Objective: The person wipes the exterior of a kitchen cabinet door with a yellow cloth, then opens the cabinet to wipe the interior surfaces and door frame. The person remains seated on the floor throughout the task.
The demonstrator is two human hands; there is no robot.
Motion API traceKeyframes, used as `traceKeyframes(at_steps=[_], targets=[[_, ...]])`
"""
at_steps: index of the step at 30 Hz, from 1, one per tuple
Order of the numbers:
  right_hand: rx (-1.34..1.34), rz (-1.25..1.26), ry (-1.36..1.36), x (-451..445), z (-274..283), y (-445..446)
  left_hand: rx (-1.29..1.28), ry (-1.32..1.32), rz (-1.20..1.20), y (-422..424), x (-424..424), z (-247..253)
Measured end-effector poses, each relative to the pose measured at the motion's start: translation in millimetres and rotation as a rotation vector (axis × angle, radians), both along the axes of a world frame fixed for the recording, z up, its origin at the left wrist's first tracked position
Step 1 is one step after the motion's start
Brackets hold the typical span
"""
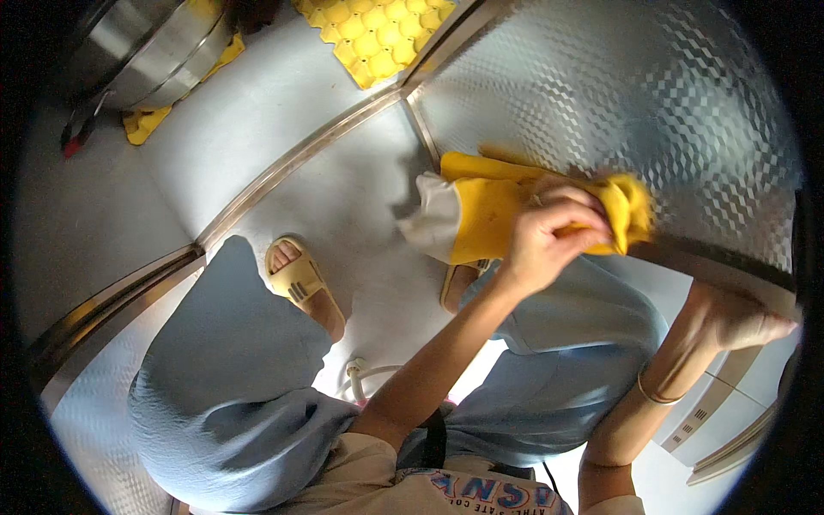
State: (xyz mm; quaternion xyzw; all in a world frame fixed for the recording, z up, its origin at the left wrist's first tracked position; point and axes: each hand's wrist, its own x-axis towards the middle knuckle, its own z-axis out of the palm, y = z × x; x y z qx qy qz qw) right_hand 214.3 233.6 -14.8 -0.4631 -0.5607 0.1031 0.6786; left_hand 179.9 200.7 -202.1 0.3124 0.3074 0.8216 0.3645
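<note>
My left hand [557, 235] pinches a yellow cloth [492, 212] against the patterned metallic door panel [644, 122]. Part of the cloth is bunched at the fingertips and blurred; the rest hangs towards my feet, with a whitish piece [438, 209] at its end. My right hand [740, 315], a thin bracelet on its wrist, is at the brown edge of the same panel [714, 264]. Its fingers point to the right, and the frame does not settle whether they grip the edge.
A metal rail [302, 158] crosses the floor ahead of my sandalled feet [299, 277]. Beyond it are a yellow egg tray [373, 38] and a steel pot [154, 64] on yellow material. Another patterned panel [96, 418] stands at my left. A white hose [354, 373] lies between my legs.
</note>
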Motion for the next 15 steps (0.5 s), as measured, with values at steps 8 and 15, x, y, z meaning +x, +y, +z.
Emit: traceKeyframes(at_steps=[8, 15], targets=[[-0.05, 0.096, -0.057, 12, 0, 9, -0.467, -0.326, -0.036, 8, 20, -147], [-0.013, 0.101, -0.1, 11, -2, 10, -0.532, -0.361, -0.039, 8, 19, -155]])
